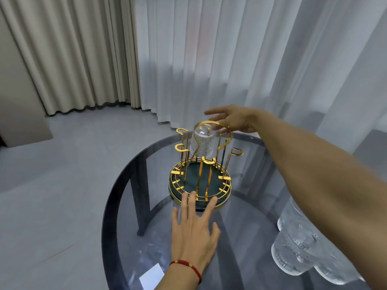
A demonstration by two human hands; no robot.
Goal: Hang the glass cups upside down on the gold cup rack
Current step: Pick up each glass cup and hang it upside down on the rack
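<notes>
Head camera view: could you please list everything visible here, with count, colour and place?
Gold wire cup rack: one, gold with a dark green base, centre of table.
Ribbed clear glass cup: one, clear, upside down on a far rack post.
Textured glass cups: at least three, clear, near right table edge.
Round smoked-glass table: one, grey.
White card: one, near table edge.
Curtains: beige left, white right, behind.
Red string bracelet: one, left wrist.
Hands: left hand open, fingertips at rack base; right hand open beyond rack top.

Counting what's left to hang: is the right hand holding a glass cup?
No. The right hand is open and empty beyond the gold cup rack, where one glass cup already hangs upside down.
</notes>
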